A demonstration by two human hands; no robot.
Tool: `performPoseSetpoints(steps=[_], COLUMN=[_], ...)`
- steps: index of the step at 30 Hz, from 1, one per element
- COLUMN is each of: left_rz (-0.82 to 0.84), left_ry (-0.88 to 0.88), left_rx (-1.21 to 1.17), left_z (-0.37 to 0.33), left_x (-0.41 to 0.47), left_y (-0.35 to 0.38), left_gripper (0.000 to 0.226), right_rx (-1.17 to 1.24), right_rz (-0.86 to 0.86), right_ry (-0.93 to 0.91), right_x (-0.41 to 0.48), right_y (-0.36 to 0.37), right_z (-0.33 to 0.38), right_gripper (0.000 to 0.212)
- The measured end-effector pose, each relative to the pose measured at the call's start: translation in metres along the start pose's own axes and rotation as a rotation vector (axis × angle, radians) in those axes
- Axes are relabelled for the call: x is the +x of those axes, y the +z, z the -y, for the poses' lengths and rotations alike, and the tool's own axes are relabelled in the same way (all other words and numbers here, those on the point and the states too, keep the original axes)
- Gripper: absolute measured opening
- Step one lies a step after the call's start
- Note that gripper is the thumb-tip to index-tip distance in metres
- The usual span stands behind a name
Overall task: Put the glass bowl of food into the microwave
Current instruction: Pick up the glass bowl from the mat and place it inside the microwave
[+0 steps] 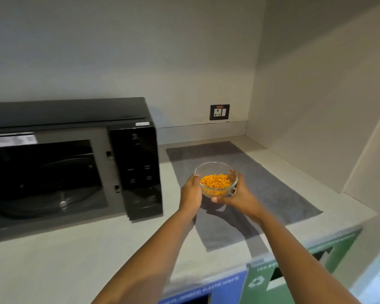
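A clear glass bowl (215, 170) holds orange food pieces and hangs a little above a grey mat (272, 189) on the counter. My left hand (190, 194) clasps the bowl's left side, and my right hand (237, 196) cups its right side and underside. To the left stands a black microwave (132, 163) with its door open; the dark cavity and its glass turntable (53, 200) are visible. The door itself is out of view.
A pale counter (97, 249) carries the microwave and mat. A wall socket (219, 112) sits on the back wall. A side wall closes the right. Below the counter's front edge are blue (224, 288) and green (263, 279) waste bin fronts.
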State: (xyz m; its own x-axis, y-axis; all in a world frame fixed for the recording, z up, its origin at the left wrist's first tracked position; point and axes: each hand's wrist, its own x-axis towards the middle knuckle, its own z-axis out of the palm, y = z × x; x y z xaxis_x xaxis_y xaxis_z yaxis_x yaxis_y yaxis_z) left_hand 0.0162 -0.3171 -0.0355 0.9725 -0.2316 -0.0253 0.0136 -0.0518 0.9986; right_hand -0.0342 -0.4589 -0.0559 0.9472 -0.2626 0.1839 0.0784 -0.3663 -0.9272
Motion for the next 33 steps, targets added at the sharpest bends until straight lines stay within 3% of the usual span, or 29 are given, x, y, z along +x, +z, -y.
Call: performPoseSetpoints(steps=[9,17,23,33], left_rz=[-0.010,-0.159,-0.290,-0.473], left_ry=[-0.011,0.012,0.018,-0.034], left_rx=[0.000,-0.002,0.020,-0.067], left_z=[-0.001,-0.006,-0.016,-0.011], left_x=[-0.104,-0.149,-0.143,-0.072], left_y=[-0.120,-0.226,-0.293,-0.363], left_gripper=[0.028,0.032,0.029,0.027], right_rx=[-0.056,-0.052,0.018,0.040], right_rz=[0.111,0.197,0.252,0.303], right_ry=[-0.007,-0.095,-0.202,-0.274], right_x=[-0.101,-0.117,-0.095,-0.017], right_y=[0.080,0.179,0.247,0.329], right_z=[0.065,0.106,0.137,0.144], right_gripper=[0.105,0.102,0.091,0.100])
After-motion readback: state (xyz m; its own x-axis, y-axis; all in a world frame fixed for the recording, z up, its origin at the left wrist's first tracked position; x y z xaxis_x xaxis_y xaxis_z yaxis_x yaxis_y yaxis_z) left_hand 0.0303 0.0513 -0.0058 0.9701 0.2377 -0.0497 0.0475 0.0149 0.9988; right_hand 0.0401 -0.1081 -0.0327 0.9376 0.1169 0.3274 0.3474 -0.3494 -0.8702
